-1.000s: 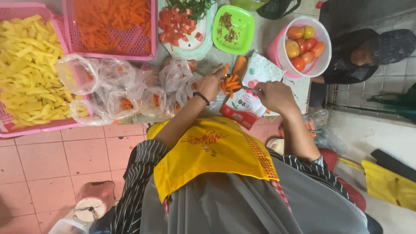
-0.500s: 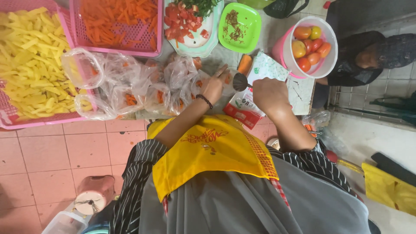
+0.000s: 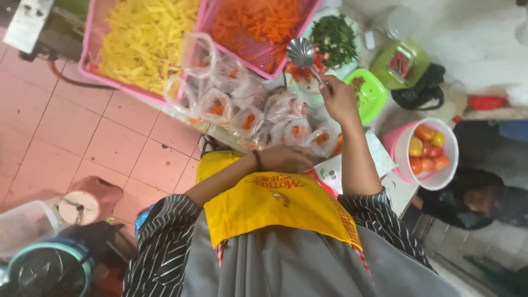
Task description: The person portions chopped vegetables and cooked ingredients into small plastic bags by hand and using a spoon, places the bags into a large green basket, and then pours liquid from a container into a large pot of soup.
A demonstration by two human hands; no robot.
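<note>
My right hand (image 3: 339,100) is raised over the table and grips the handle of a metal spoon (image 3: 303,54), whose bowl hangs above a plate (image 3: 300,91) of chopped tomato and green herbs (image 3: 335,38). My left hand (image 3: 283,159) rests low against the near side of a cluster of small clear plastic bags (image 3: 247,110) that hold bits of carrot. Whether its fingers hold a bag is hidden. A yellow apron (image 3: 275,203) covers my front.
Two pink baskets stand at the back: one with yellow strips (image 3: 146,41), one with orange carrot strips (image 3: 258,22). A green bowl (image 3: 369,93), a green box (image 3: 400,63) and a white bucket of tomatoes (image 3: 426,151) sit to the right. A tiled floor (image 3: 82,137) lies left.
My right hand has risen from the cutting spot and now holds a spoon over the plate of tomato and herbs. My left hand stays by the bags. The view has tilted.
</note>
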